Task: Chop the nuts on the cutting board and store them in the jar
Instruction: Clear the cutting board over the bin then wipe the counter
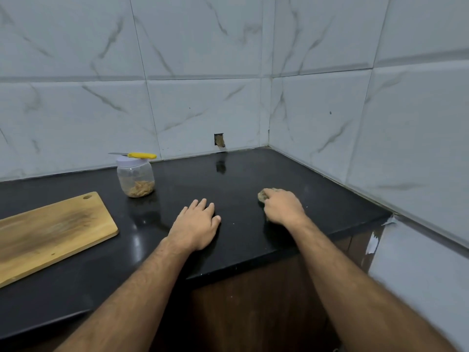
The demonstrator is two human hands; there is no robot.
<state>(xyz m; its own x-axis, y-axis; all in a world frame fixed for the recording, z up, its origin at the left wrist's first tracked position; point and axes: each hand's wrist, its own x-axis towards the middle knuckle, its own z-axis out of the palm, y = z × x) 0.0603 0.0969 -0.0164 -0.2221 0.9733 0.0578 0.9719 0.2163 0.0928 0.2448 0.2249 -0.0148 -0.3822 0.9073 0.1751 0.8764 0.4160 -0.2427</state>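
A clear plastic jar [135, 180] with a pale lid stands near the back wall, with chopped nuts in its bottom. A yellow-handled knife [140, 155] lies across the lid. The wooden cutting board [48, 232] lies bare at the left of the black counter [238, 174]. My left hand [196, 223] rests flat on the counter, fingers apart, holding nothing. My right hand [283, 207] presses down on a brownish cloth or sponge [264, 194] to the right, its fingers curled over it.
Marble-look tiled walls meet in a corner behind and to the right. A small hole [219, 140] shows in the back tile at counter level. The counter's front edge runs under my forearms, with dark wooden cabinets below.
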